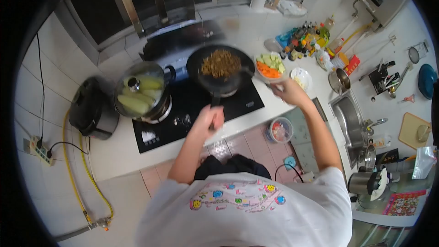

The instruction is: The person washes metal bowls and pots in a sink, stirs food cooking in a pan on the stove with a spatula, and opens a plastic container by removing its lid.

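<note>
My left hand (208, 120) is closed around the handle of a black frying pan (195, 66) on the right side of the cooktop. Brown chopped food (221, 63) lies in the pan. My right hand (289, 93) grips a dark spatula (247, 72), whose head is over the pan's right side and blurred. Just beyond that hand sits a container of orange and green cut vegetables (270, 66). A white plate (301, 79) with pale pieces on it is to the right of this hand.
A lidded pot (137, 92) with long green vegetables inside occupies the left burner. Left of it stands a black cooker (94, 107). Bottles (304, 41) crowd the back right corner. A metal pot (339, 81) is beside the sink (350, 121); a bucket (280, 130) stands below.
</note>
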The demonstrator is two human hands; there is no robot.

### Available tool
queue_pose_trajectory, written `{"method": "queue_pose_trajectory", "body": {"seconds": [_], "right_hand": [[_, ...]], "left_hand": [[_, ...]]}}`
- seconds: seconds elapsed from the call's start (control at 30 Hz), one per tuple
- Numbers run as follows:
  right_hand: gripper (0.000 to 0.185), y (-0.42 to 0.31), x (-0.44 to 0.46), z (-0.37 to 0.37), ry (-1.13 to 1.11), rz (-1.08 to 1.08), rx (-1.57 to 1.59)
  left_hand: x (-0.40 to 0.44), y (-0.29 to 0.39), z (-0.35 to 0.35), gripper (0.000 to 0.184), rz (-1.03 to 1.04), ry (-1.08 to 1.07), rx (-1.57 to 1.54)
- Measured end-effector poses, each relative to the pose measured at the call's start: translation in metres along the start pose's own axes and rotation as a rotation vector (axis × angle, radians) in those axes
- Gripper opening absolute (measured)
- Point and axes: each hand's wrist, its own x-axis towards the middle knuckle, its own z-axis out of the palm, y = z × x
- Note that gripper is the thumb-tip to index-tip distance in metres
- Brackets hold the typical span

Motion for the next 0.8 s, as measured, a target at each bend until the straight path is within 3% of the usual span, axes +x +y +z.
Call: {"method": "queue_pose_trajectory", "body": {"seconds": [0.07, 0.1, 0.17, 0.2, 0.27, 0.37, 0.4, 0.47, 0.5, 0.57, 0.67, 0.7, 0.8], "right_hand": [[0.035, -0.003, -0.028, -0.012, -0.182, 0.196, 0.254], [0.034, -0.01, -0.026, -0.01, -0.162, 0.159, 0.218], [0.034, -0.039, -0.008, 0.001, -0.161, 0.132, 0.146], [0.033, -0.021, 0.015, 0.027, -0.017, -0.034, 0.074], [0.032, -0.003, 0.041, 0.048, 0.102, -0.045, 0.01], [0.031, 0.002, 0.005, 0.013, -0.006, -0.043, -0.067], [0.03, -0.007, -0.016, 0.001, -0.044, 0.028, 0.036], [0.031, 0.004, -0.026, 0.018, 0.005, -0.197, 0.073], [0.032, -0.027, -0.018, 0.014, -0.144, 0.069, 0.091], [0.033, -0.036, 0.013, 0.035, -0.005, -0.094, 0.113], [0.033, 0.005, 0.052, 0.056, 0.09, -0.114, 0.005], [0.031, -0.004, 0.038, 0.036, 0.008, -0.066, -0.063], [0.032, -0.019, -0.028, -0.013, -0.164, 0.225, 0.221]], "left_hand": [[-0.037, 0.01, 0.024, 0.034, -0.164, 0.157, -0.111], [-0.025, 0.008, 0.008, 0.033, -0.072, -0.031, 0.049], [0.027, 0.01, 0.007, 0.031, -0.047, -0.063, -0.085], [0.055, 0.011, 0.009, 0.032, -0.06, -0.09, -0.166], [0.076, 0.01, 0.013, 0.034, -0.013, -0.025, -0.166], [0.005, -0.007, 0.002, 0.036, 0.058, -0.05, 0.044], [-0.027, -0.005, 0.012, 0.037, 0.031, 0.001, 0.1], [-0.028, -0.001, 0.009, 0.036, -0.018, -0.01, 0.037], [-0.013, -0.003, 0.009, 0.035, 0.005, -0.04, -0.02], [0.042, 0.007, 0.009, 0.033, -0.054, -0.011, -0.206], [0.065, 0.006, -0.004, 0.031, -0.005, -0.071, -0.216], [0.044, 0.003, -0.006, 0.031, 0.023, -0.07, -0.131], [-0.046, -0.015, -0.005, 0.032, 0.006, 0.061, 0.186]]}}
